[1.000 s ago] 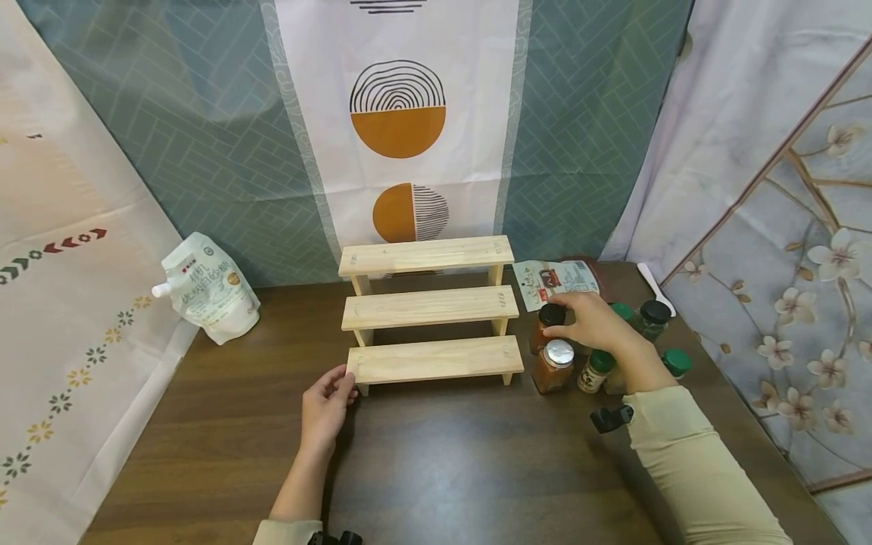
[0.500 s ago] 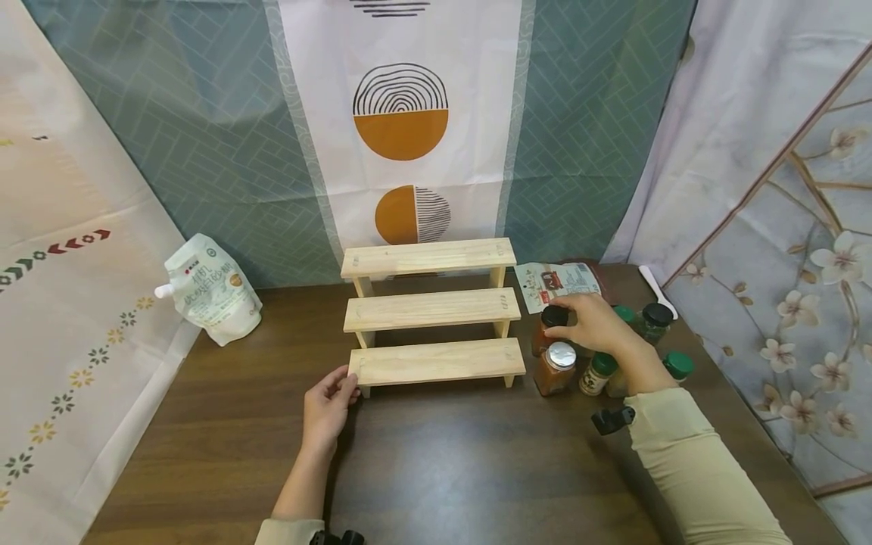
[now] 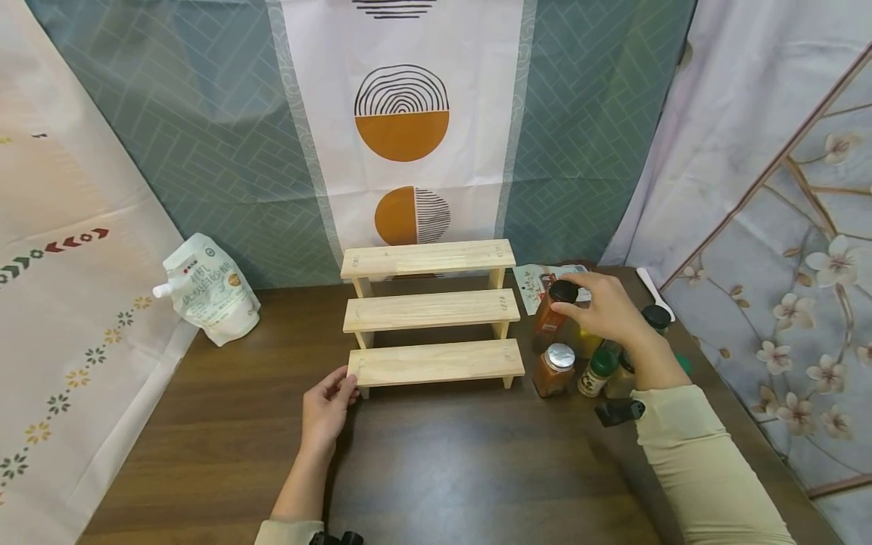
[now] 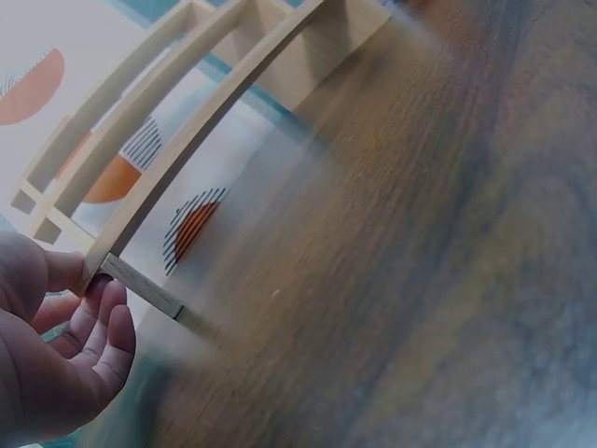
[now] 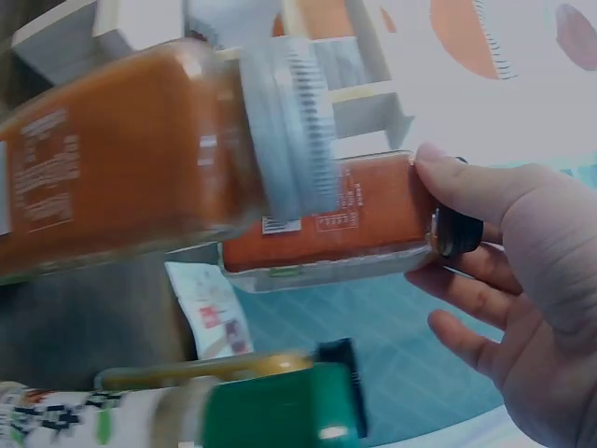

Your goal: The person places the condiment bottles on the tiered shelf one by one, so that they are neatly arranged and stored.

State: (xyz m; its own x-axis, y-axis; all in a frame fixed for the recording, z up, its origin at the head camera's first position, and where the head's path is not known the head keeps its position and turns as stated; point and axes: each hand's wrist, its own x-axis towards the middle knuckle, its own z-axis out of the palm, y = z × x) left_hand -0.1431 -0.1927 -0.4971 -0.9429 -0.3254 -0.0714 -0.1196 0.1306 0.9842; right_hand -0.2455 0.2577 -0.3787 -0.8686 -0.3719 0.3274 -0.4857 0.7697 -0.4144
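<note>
My right hand [image 3: 602,306] grips a spice jar [image 5: 331,217] by its black lid; reddish powder fills the clear glass. In the head view the jar hangs slightly tilted beside the right end of a three-tier wooden rack [image 3: 436,362]. Another spice jar [image 3: 555,369], silver-lidded with orange-brown powder, stands just in front of it. My left hand [image 3: 325,409] pinches the left end of the rack's lowest shelf between thumb and fingers, which the left wrist view shows closely [image 4: 70,322].
Several more jars, one a green-capped bottle [image 3: 598,371], stand under my right forearm, partly hidden. A printed packet [image 3: 531,284] lies behind them, and a white spoon-like handle [image 3: 655,294] sits near the right cloth. A white spouted pouch [image 3: 214,291] stands at the back left.
My right hand has lifted the black-lidded spice jar from among the others and moved it slightly up and right. The left hand stays at the rack.
</note>
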